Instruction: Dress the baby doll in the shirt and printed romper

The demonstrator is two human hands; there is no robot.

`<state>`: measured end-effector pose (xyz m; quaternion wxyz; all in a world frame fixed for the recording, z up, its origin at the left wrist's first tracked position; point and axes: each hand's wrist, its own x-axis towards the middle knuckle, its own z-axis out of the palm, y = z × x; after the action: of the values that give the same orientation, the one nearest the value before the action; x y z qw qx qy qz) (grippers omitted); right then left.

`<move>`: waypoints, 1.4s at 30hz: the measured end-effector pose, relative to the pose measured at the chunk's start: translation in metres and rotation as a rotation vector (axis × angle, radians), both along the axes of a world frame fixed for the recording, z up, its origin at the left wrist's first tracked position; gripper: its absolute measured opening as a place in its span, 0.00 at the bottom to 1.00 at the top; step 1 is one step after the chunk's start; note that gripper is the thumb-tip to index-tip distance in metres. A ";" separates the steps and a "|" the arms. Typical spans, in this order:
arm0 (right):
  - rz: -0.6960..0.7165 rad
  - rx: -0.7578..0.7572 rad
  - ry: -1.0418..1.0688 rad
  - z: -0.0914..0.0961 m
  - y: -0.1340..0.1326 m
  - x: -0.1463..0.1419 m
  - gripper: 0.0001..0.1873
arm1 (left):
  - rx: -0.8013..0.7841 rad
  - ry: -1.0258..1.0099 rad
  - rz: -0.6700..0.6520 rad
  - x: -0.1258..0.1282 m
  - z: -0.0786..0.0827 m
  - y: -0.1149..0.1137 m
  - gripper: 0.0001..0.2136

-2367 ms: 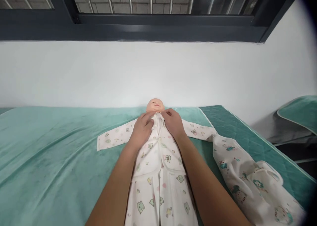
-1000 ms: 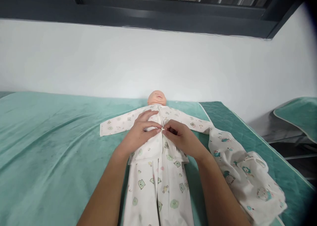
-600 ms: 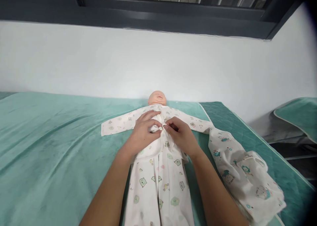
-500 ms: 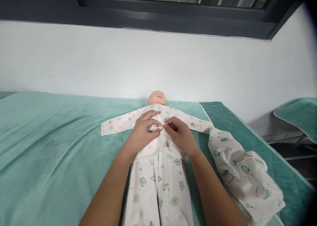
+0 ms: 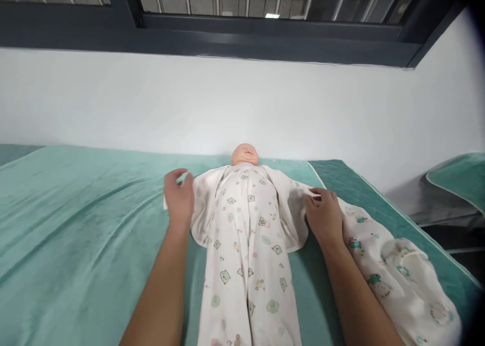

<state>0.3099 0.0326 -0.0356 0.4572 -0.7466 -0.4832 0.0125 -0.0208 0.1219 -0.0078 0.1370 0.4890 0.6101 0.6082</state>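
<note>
A baby doll (image 5: 245, 154) lies on its back on the green bed cover, its head toward the wall. It wears white trousers (image 5: 248, 265) with small printed animals, pulled up high over its chest. The matching jacket (image 5: 202, 197) is spread apart at the front, its pale inner side showing on both sides. My left hand (image 5: 179, 198) is over the sleeve on the left, fingers apart and holding nothing. Beside the opposite flap, my right hand (image 5: 324, 215) rests at the other sleeve (image 5: 303, 186) with fingers loosely bent and a small gap at the thumb.
Another white printed cloth (image 5: 401, 275) lies bunched to the right of my right forearm. The green cover (image 5: 87, 235) has folds at left. A white wall (image 5: 227, 103) and a dark window frame (image 5: 273, 40) rise behind the bed.
Both hands were together at the jacket's front fastening. They have parted outward, and the jacket front now lies open to both sides, uncovering the upper trousers.
</note>
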 end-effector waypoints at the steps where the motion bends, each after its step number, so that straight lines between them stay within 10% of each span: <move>1: 0.045 0.038 -0.056 0.002 0.004 -0.006 0.16 | -0.013 0.129 -0.082 0.006 -0.002 0.002 0.12; 10: 0.264 -0.278 -0.289 0.023 0.084 -0.052 0.22 | -0.198 0.821 -0.306 0.034 -0.005 0.030 0.18; 23: 0.255 -0.383 -0.261 0.028 0.108 -0.008 0.21 | -0.521 0.844 -0.105 0.004 0.006 0.042 0.15; 28: 0.559 -0.077 -0.390 0.064 0.103 -0.081 0.22 | -0.519 0.828 -0.096 0.009 0.003 0.034 0.16; 35: 0.892 -0.585 -0.804 0.087 0.134 -0.203 0.14 | -0.513 0.964 -0.086 0.005 -0.007 0.032 0.17; 42: 0.998 -0.637 -0.893 0.085 0.151 -0.197 0.17 | -0.434 0.941 -0.090 -0.001 -0.011 0.033 0.18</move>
<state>0.1131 0.1833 0.0493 -0.0814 -0.4687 -0.8780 0.0534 -0.0216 0.1548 -0.0190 -0.0277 0.6955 0.6962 0.1756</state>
